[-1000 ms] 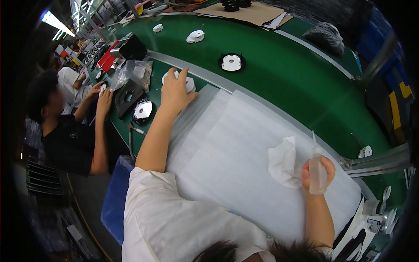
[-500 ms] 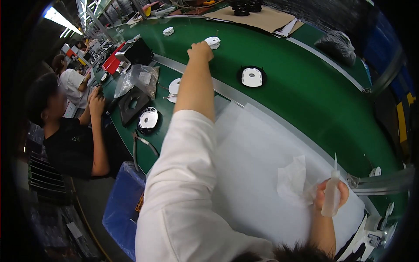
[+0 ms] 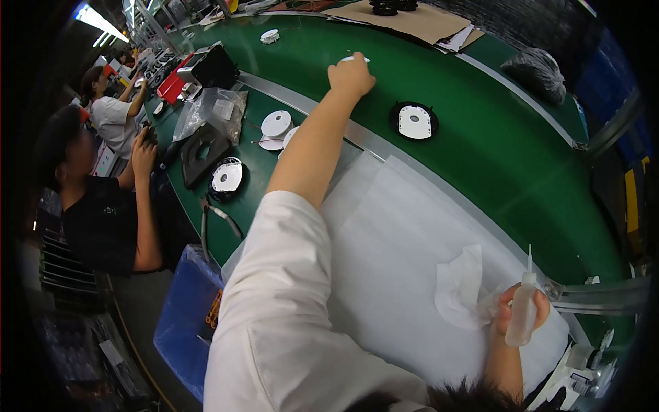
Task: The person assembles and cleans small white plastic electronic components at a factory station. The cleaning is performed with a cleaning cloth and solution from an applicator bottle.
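Observation:
My left arm reaches far across to the green surface. There my left hand (image 3: 352,77) closes on a small white round part (image 3: 355,59), mostly hidden by the fingers. To the right of this hand lies a black ring-shaped part with a white plate (image 3: 414,121) in it. At the lower right my right hand (image 3: 522,309) grips a translucent squeeze bottle (image 3: 523,317), its long thin nozzle pointing up. A crumpled white tissue (image 3: 460,288) lies beside this hand, its edge reaching the fingers.
A white sheet (image 3: 384,275) covers my bench. White round parts (image 3: 276,123), a second black ring part (image 3: 227,178), pliers (image 3: 221,214) and a plastic bag (image 3: 209,117) lie left. A blue-lined bin (image 3: 182,309) stands below. A co-worker (image 3: 103,213) sits at left.
My left hand has moved right and now covers most of the white round part, which showed more before. The view has shifted slightly. My right hand keeps its hold on the bottle.

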A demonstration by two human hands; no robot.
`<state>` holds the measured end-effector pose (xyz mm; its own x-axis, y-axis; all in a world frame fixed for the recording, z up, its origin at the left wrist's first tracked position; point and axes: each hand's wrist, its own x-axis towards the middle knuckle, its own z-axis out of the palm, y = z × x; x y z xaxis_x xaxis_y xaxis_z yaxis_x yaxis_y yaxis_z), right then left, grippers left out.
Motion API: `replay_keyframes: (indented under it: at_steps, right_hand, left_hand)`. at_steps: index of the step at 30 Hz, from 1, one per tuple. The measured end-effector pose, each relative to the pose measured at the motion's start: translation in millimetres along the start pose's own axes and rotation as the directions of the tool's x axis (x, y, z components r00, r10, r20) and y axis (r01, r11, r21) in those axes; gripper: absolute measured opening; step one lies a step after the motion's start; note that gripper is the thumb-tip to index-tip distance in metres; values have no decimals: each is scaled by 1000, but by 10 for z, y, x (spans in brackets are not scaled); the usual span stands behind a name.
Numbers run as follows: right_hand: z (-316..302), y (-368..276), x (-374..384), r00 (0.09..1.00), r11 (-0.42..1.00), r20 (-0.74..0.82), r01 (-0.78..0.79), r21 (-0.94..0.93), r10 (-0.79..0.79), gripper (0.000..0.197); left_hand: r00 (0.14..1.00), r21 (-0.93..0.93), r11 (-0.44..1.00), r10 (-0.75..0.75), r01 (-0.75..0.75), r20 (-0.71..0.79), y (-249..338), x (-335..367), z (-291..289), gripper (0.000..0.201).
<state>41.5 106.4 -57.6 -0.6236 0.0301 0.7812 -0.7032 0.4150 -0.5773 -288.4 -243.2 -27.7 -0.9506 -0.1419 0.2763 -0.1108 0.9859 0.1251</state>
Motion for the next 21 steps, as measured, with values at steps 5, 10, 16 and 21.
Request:
replay_keyframes:
  at_steps: [5, 10, 16, 21]
  right_hand:
    - [-49, -61, 63, 1000, 1000, 16, 17, -2, -17, 57]
    - [11, -57, 86, 998, 993, 60, 18, 116, -25, 56]
    - [-37, -126, 123, 993, 999, 112, 42, -5, -41, 57]
    - [33, -68, 104, 998, 991, 42, 47, 123, -52, 51]
  left_hand:
    - [967, 55, 985, 150, -165, 205, 446, -825, -369, 52]
    - [950, 14, 979, 194, -204, 245, 481, -1280, -639, 52]
    - [961, 186, 954, 258, -237, -96, 226, -732, -692, 53]
    - [766, -51, 988, 146, -146, 626, 256, -417, -750, 59]
